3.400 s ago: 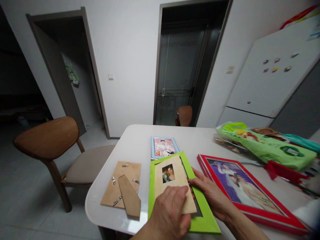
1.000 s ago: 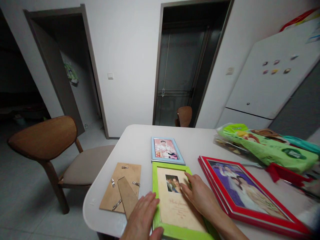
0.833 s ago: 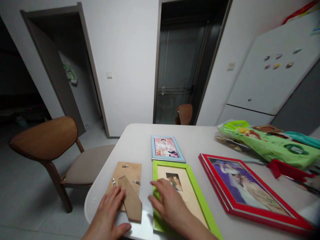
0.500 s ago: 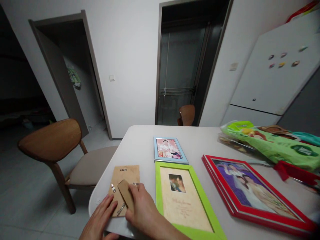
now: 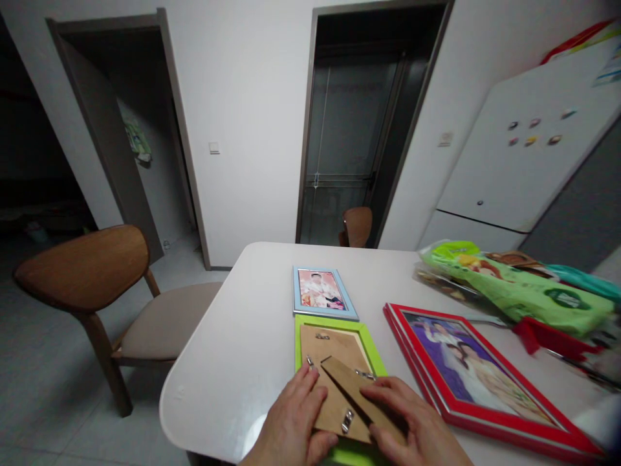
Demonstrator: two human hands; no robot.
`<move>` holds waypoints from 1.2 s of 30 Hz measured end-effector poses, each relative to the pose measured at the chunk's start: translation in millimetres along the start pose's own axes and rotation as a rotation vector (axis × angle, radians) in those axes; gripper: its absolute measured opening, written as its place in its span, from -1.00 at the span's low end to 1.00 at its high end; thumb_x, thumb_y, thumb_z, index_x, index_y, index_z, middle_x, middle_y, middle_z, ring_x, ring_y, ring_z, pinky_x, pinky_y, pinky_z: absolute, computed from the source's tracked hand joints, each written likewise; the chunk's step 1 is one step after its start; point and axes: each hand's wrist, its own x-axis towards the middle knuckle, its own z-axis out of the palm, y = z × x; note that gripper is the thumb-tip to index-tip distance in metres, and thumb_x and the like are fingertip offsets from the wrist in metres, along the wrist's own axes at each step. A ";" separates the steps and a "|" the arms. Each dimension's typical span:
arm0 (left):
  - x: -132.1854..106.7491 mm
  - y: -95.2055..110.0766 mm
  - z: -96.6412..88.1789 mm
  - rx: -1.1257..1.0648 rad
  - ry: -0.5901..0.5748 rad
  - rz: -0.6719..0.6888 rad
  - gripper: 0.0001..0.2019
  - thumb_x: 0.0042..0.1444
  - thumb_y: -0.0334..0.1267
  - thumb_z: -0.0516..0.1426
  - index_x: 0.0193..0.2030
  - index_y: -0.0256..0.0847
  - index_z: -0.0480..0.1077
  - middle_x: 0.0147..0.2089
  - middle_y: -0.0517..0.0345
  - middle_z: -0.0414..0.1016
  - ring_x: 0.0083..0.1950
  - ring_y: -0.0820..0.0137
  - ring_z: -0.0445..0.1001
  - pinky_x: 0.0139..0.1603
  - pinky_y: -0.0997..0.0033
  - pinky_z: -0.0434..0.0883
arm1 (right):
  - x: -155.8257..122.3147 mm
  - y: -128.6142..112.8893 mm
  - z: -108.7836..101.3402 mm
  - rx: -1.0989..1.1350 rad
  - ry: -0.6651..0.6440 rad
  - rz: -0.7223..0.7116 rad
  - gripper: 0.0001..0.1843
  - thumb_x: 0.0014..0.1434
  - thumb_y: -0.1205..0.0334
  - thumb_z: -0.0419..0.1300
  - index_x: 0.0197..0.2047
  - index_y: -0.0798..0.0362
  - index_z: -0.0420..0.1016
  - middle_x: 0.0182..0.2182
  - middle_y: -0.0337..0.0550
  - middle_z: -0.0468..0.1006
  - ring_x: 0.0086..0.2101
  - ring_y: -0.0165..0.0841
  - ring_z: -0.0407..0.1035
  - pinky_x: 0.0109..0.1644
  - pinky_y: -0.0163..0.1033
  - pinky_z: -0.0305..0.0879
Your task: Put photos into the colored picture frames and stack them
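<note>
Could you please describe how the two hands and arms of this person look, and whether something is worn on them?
Both the left hand and the right hand are bare, without gloves. I see no rings, watch or bracelet, and no sleeve on what shows. The picture's lower edge cuts off the arms.

By the near edge of the surface (image 5: 228,369), the left hand (image 5: 301,419) rested on a backing board (image 5: 334,404), inside the outline of a green frame (image 5: 374,351); the right hand (image 5: 412,421) touched its stand (image 5: 366,396). A blue frame (image 5: 347,304) lay toward the far edge, a red frame (image 5: 427,367) rightward.
</note>
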 end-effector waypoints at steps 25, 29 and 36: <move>4.7 8.3 8.5 -0.053 -0.194 -0.217 -0.68 -0.29 -0.22 0.26 -0.36 -0.22 0.30 0.07 -0.04 0.28 0.13 0.18 0.16 0.15 0.00 -0.01 | 50.4 46.3 1.9 -0.356 0.057 -0.056 -0.75 0.04 0.30 -0.07 -0.42 0.06 0.42 -0.39 -0.15 0.30 -0.35 -0.37 0.26 -0.26 -0.30 0.18; 4.3 8.5 9.3 -0.064 -0.178 -0.234 -0.68 -0.28 -0.23 0.26 -0.34 -0.21 0.29 0.08 -0.01 0.28 0.13 0.21 0.17 0.16 0.03 -0.02 | 46.2 50.0 1.3 -0.311 0.061 -0.090 -0.77 0.03 0.31 -0.08 -0.44 0.06 0.40 -0.37 -0.14 0.29 -0.34 -0.37 0.27 -0.26 -0.29 0.20; 1.4 10.2 7.5 -0.100 -0.155 -0.246 -0.69 -0.27 -0.24 0.26 -0.34 -0.19 0.28 0.09 0.05 0.26 0.14 0.26 0.15 0.18 0.09 -0.06 | 29.3 40.3 0.7 -0.324 0.104 -0.217 -0.75 0.04 0.23 -0.01 -0.25 0.02 0.43 -0.19 -0.03 0.32 -0.17 -0.25 0.22 -0.11 -0.13 0.17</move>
